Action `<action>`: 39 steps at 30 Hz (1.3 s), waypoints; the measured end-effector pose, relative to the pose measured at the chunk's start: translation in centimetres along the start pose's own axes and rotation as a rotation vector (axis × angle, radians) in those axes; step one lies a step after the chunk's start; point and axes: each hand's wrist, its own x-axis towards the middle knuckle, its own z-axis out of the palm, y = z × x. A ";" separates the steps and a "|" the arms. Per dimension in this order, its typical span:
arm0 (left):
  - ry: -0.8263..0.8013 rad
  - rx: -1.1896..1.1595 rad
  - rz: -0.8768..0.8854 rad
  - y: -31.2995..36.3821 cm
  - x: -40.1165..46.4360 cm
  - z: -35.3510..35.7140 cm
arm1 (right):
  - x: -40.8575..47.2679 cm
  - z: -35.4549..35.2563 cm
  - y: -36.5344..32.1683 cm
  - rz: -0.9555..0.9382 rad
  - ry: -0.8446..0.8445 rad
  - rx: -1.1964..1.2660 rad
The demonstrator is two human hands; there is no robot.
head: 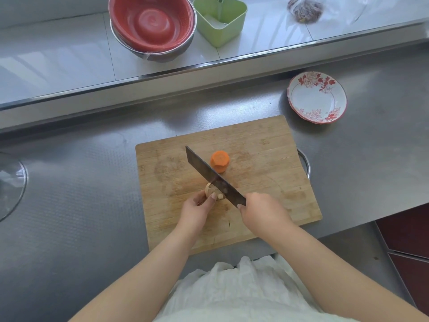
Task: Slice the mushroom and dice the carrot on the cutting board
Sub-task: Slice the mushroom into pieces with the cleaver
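A wooden cutting board (255,145) lies on the steel counter in front of me. A short orange carrot chunk (219,161) stands upright near the board's middle. Closer to me, a pale mushroom (209,188) lies on the board, and my left hand (197,210) holds it with curled fingers. My right hand (262,211) grips the handle of a dark cleaver (214,176). Its blade runs diagonally up and left, resting on the mushroom just right of my left fingertips. The blade hides part of the mushroom.
A white plate with red flowers (316,97) sits on the counter beyond the board's right corner. On the raised ledge behind stand a red colander in a steel bowl (152,24), a green basket (220,19) and a bagged item (305,9). A round recess (11,184) lies left.
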 end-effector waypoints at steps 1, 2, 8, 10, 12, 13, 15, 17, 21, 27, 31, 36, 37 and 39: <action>-0.004 -0.003 -0.004 0.0 0.1 0.0 | 0.1 0.0 0.0 0.001 0.001 -0.005; -0.006 -0.003 -0.004 -0.1 0.1 0.0 | 0.2 0.1 0.0 0.002 0.001 -0.013; -0.014 -0.016 0.021 -0.1 0.2 0.0 | 0.8 1.0 -0.4 0.013 -0.004 -0.027; -0.019 -0.018 0.018 -0.1 0.3 0.0 | 0.8 1.2 -0.4 0.016 0.002 -0.030; -0.018 -0.025 0.013 0.0 0.2 0.0 | 1.1 1.4 -0.5 0.025 0.005 -0.042; -0.023 -0.028 0.011 0.0 0.2 0.0 | 1.3 1.6 -0.5 0.029 0.003 -0.044; -0.032 -0.026 0.015 0.2 0.0 0.1 | 1.8 2.1 -0.6 0.032 0.000 -0.028; -0.043 -0.034 0.011 0.4 -0.2 0.1 | 2.2 2.4 -0.5 0.035 -0.003 -0.002; -0.032 -0.024 0.019 0.3 -0.2 0.1 | 2.6 2.9 -0.5 0.052 -0.006 0.005; -0.049 -0.013 0.045 0.3 -0.4 0.1 | 3.2 4.7 -0.5 0.123 -0.056 0.056; -0.041 -0.021 0.060 0.4 -0.6 0.2 | 3.3 5.0 -0.1 0.126 -0.038 0.095; -0.046 -0.040 0.074 0.7 -1.0 0.0 | 3.4 4.7 0.7 0.132 -0.053 0.173; -0.053 -0.038 0.070 0.7 -0.9 -0.2 | 3.3 4.7 1.0 0.129 -0.053 0.206; -0.068 -0.035 0.065 0.7 -1.0 -0.4 | 3.0 4.8 1.6 0.110 -0.041 0.271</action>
